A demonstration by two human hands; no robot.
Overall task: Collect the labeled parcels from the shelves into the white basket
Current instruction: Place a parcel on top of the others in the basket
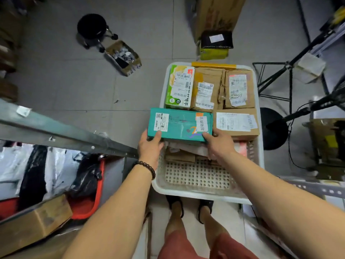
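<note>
Head view showed one white basket (196, 195) on the grey tiled floor, and five boxed parcels counted at its top layer: one teal parcel (180, 125), one green-and-white carton (179, 86) and three brown cardboard parcels (238, 88), each bearing at least one white printed label. Two hands held the teal parcel, which sat level over the basket's middle, its left end reaching past the basket's left rim.

The left hand (150, 146) gripped the parcel's near left corner, thumb laid on the top face just below the label. The right hand (221, 143) gripped the near right corner the same way, thumb on top. The other fingers of both hands were tucked under the parcel and hidden, so how they lay could not be told.

The basket was rectangular, of white plastic, with walls pierced by rows of small round holes. The teal parcel was a flat oblong, smooth and slightly glossy. The brown parcels were creased and taped. Crumpled card and a pink packet lay beneath the teal one.

One string of dark round beads (147, 168) circled the left wrist. Two black round stools (92, 27) stood on the floor, well apart.
</note>
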